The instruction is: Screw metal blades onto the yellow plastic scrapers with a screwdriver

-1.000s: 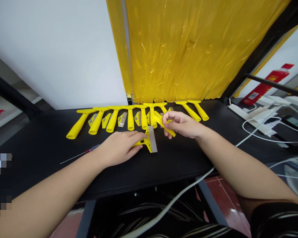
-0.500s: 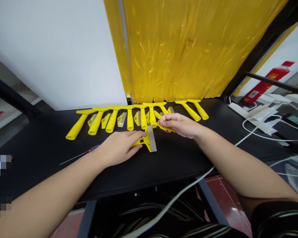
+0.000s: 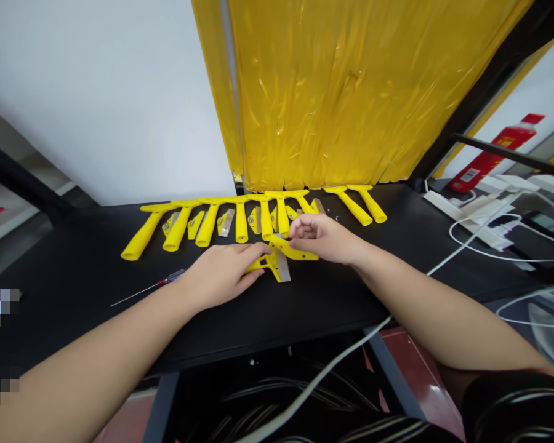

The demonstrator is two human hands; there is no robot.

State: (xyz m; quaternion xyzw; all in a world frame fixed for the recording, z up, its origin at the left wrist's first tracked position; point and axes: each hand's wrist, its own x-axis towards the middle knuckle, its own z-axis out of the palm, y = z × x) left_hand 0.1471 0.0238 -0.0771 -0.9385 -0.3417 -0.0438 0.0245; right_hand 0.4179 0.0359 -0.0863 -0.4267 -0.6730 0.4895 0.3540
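Where sheeting (image 3: pixel 332 92) backs tabletop (image 3: pixel 327 301), left grip (image 3: pixel 231 271) clasps scraper (image 3: pixel 284 272) and right grip (image 3: pixel 327 239) pinches plate (image 3: pixel 298 253).

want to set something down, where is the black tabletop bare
Bare on the black tabletop: from the flat grey metal blade to the front edge; between the rightmost yellow plastic handle and the long white power strip. Crowded: the back, lined with yellow handles, and around the left hand and right hand.

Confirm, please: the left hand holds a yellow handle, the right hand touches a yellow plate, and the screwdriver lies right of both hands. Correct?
Not quite: the left hand holds a yellow handle, the right hand touches a yellow plate, but the head view shows the screwdriver left of both hands.
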